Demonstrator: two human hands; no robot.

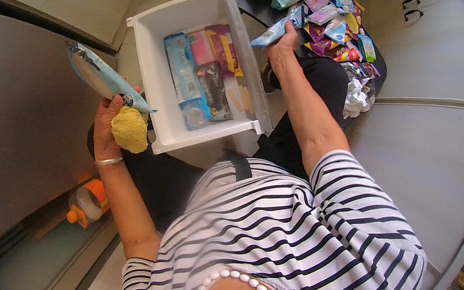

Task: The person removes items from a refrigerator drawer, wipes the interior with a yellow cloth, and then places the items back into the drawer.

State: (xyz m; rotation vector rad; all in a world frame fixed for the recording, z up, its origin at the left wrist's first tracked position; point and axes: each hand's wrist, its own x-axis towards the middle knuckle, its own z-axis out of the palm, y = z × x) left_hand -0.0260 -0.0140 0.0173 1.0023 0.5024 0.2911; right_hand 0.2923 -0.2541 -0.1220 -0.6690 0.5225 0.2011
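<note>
My left hand [105, 125] grips a light-blue ice-cream wrapper packet [93, 73] and a crumpled yellow cloth [130, 130], just left of a white plastic freezer drawer [146, 67]. In my right hand [285, 46] is another light-blue packet [273, 31], held beyond the drawer's clear front panel. Inside the drawer lie a long blue packet [182, 69], a pink packet [202, 47], a purple and yellow packet [226, 51] and a dark packet [213, 89]. A blue packet with a clear round part [196, 114] and loose wooden sticks [239, 97] are at its near end.
A black stool [254, 3] at the back right bears many colourful packets [325, 14]. A white crumpled bag [356, 98] hangs at its near edge. Grey cabinet doors [428, 144] stand right; a dark appliance door [26, 121] stands left, above an orange-capped bottle [86, 204].
</note>
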